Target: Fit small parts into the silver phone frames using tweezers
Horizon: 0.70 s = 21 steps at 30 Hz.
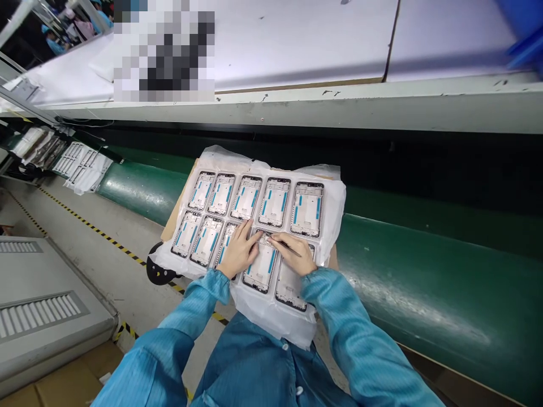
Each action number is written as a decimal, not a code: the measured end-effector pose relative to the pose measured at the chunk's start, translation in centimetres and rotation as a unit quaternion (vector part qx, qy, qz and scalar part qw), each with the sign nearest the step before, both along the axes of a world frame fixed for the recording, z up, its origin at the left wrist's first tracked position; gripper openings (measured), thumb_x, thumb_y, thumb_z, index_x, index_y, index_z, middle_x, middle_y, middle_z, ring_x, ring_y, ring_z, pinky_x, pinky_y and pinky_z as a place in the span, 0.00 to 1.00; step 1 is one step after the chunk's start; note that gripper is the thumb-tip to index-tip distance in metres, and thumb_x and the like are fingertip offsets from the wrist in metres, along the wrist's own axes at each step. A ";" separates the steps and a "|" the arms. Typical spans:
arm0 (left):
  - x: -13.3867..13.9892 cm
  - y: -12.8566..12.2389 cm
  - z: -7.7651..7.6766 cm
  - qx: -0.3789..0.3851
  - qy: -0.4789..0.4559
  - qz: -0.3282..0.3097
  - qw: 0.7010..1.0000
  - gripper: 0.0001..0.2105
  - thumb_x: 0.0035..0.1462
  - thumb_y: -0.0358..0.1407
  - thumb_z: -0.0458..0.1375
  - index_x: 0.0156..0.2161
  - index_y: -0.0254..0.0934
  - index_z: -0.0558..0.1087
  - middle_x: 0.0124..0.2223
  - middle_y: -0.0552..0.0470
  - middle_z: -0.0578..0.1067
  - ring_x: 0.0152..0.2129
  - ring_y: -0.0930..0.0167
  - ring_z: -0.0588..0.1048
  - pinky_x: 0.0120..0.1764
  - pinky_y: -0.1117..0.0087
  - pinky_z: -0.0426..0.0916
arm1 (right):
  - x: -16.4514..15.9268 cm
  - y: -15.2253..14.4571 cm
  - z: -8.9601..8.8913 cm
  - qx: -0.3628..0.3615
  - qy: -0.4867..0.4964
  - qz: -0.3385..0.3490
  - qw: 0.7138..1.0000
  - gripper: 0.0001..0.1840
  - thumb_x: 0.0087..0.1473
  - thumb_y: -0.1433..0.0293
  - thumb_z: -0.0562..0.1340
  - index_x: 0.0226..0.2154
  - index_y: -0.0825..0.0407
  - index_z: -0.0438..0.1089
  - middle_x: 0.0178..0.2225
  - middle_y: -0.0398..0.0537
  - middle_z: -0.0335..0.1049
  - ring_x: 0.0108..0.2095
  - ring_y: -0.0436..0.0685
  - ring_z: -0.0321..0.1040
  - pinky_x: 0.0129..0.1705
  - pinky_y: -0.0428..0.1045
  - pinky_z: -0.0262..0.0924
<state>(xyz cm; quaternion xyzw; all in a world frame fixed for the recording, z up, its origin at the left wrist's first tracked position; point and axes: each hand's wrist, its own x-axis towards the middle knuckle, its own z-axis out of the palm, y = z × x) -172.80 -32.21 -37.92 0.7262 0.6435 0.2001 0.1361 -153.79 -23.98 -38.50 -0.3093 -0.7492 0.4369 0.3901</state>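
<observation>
A white plastic tray point(332, 209) rests across my lap, with phone mid-frames set in two rows of pockets. Each frame shows a silver plate, a black rim and blue strips. My left hand point(240, 250) lies over the near row, fingers extended, its fingertips near the top edge of one phone frame point(259, 271). Pinched in my right hand point(297, 255) is a thin dark tweezers-like tool point(289, 246), whose tip points to the top of that same frame. Under my right wrist another phone frame point(289, 285) is partly hidden.
Brown cardboard point(175, 217) shows beneath the tray. Ahead runs a green conveyor belt point(424, 282) under a white workbench point(297, 110). More trays of frames point(82, 164) lie on the left. A grey vented cabinet point(46, 294) stands at lower left. People point(55, 39) are far off at upper left.
</observation>
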 end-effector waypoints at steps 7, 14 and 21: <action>0.1 0.0 0.1 0.000 0.006 -0.001 1.000 0.20 0.66 0.30 0.51 0.61 0.38 0.68 0.72 0.40 0.55 0.70 0.56 0.51 0.68 0.45 0.55 | 0.0 0.4 -0.4 -0.029 0.002 -0.026 0.999 0.15 0.63 0.57 0.64 0.30 0.47 0.77 0.32 0.47 0.80 0.34 0.60 0.78 0.37 0.53 0.74; 0.0 -0.1 0.0 0.009 0.000 0.000 1.000 0.20 0.65 0.30 0.51 0.61 0.36 0.67 0.71 0.37 0.56 0.70 0.56 0.52 0.68 0.46 0.54 | -0.3 0.4 -0.2 -0.080 0.010 -0.029 0.996 0.17 0.60 0.54 0.66 0.28 0.49 0.77 0.32 0.48 0.80 0.34 0.60 0.78 0.38 0.53 0.72; 0.7 0.2 -0.2 0.065 -0.063 0.043 0.995 0.16 0.68 0.35 0.53 0.59 0.38 0.67 0.65 0.39 0.67 0.66 0.59 0.60 0.65 0.50 0.61 | -0.2 1.1 0.6 -0.256 0.080 -0.039 0.962 0.21 0.47 0.48 0.73 0.23 0.49 0.75 0.26 0.48 0.80 0.27 0.59 0.76 0.30 0.52 0.72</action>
